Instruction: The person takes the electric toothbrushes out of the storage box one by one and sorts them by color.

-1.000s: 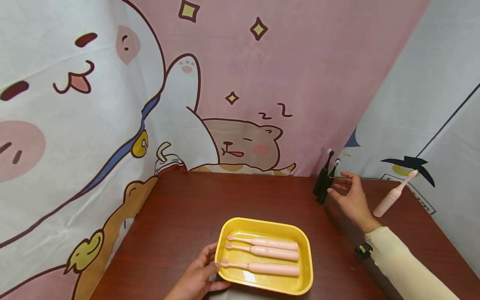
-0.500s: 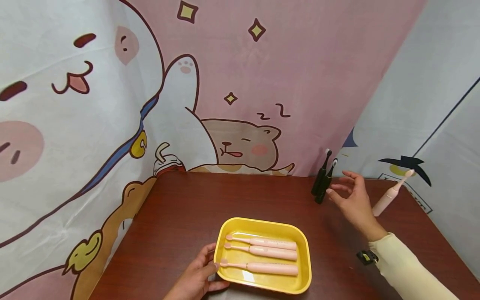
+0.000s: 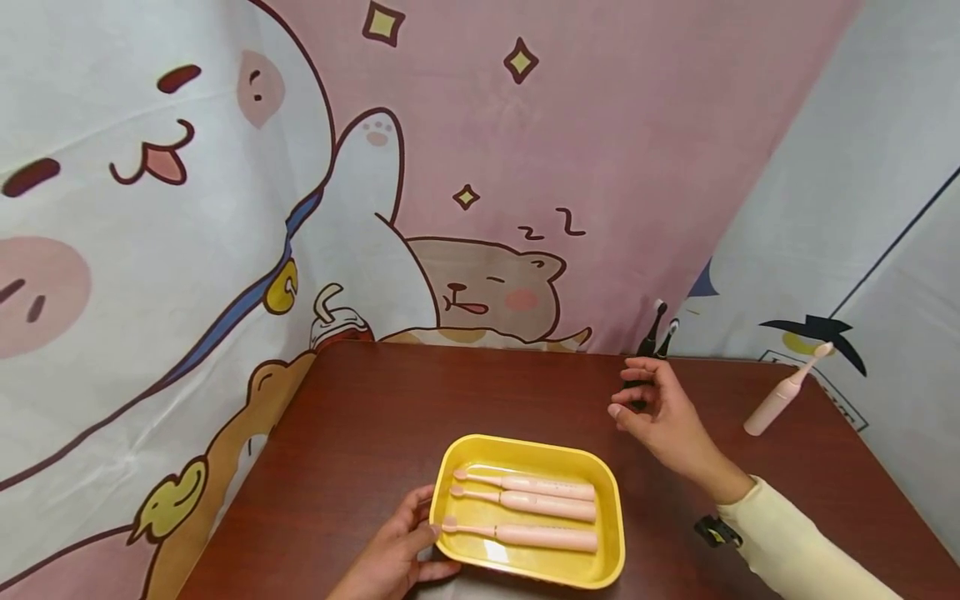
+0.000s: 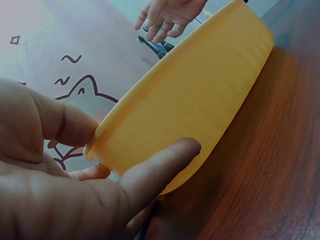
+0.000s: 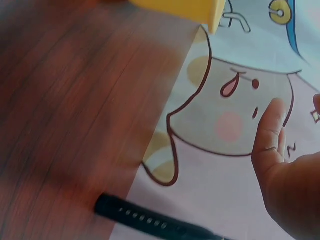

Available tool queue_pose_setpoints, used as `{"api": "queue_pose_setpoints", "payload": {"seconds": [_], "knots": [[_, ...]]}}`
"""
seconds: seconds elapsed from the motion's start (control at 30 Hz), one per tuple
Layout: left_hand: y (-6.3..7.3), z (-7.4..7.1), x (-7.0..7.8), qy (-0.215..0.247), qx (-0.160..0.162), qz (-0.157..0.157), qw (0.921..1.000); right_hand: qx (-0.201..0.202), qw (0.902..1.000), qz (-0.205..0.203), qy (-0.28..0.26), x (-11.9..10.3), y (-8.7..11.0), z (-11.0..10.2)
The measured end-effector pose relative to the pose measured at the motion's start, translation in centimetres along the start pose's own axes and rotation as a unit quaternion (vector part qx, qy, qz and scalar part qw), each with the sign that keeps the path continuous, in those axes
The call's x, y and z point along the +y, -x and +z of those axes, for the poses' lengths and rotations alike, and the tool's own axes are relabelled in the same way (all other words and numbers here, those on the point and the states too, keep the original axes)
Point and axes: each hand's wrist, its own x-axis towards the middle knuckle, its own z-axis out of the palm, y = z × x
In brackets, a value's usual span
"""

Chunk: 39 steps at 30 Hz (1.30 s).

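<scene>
My left hand (image 3: pixel 397 546) grips the left end of a yellow tray (image 3: pixel 619 517), thumb at the rim. In the left wrist view, fingers lie along the tray's outer wall (image 4: pixel 185 105). Inside the tray are three pink electric toothbrushes (image 3: pixel 551 537), lying side by side with their heads to the left. My right hand (image 3: pixel 671 425) holds nothing, its fingers loosely bent. It overlaps two upright black electric toothbrushes (image 3: pixel 651 342) and hides most of their handles. The right wrist view shows one black handle (image 5: pixel 150 217) beside the hand.
Another pink electric toothbrush (image 3: pixel 772 407) stands upright at the right of the dark red-brown table (image 3: pixel 375 417). A cartoon-printed cloth (image 3: pixel 480 125) hangs along the table's back and sides.
My right hand has moved left, from beside the black electric toothbrushes to in front of them. My left hand stays on the tray, and the toothbrushes have not moved.
</scene>
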Motion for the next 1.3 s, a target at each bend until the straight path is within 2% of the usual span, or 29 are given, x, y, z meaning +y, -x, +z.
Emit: {"api": "queue_pose_setpoints", "payload": {"seconds": [0.2,0.43,0.63,0.77,1.0,1.3], "knots": [[0.0,-0.2,-0.1,0.001,-0.001,-0.001,1.0000,-0.032,0.9995,-0.008,-0.002,-0.9,0.5,1.5],[0.1,-0.1,-0.1,0.000,-0.007,0.008,0.9999,-0.074,0.9972,0.006,0.008,-2.0,1.1,2.9],[0.1,-0.1,-0.2,0.000,-0.009,0.012,0.9999,-0.109,0.9940,-0.006,0.005,-2.5,1.4,4.1],[0.0,-0.2,-0.2,0.001,-0.008,0.008,0.9999,-0.146,0.9893,-0.003,0.000,-2.8,1.6,5.2],[0.0,0.0,-0.1,0.001,-0.006,0.007,1.0000,-0.215,0.9761,0.028,-0.010,-3.0,2.1,6.9],[0.0,0.0,-0.1,-0.004,-0.005,0.007,1.0000,-0.271,0.9624,0.023,-0.002,-3.0,2.7,8.8]]}}
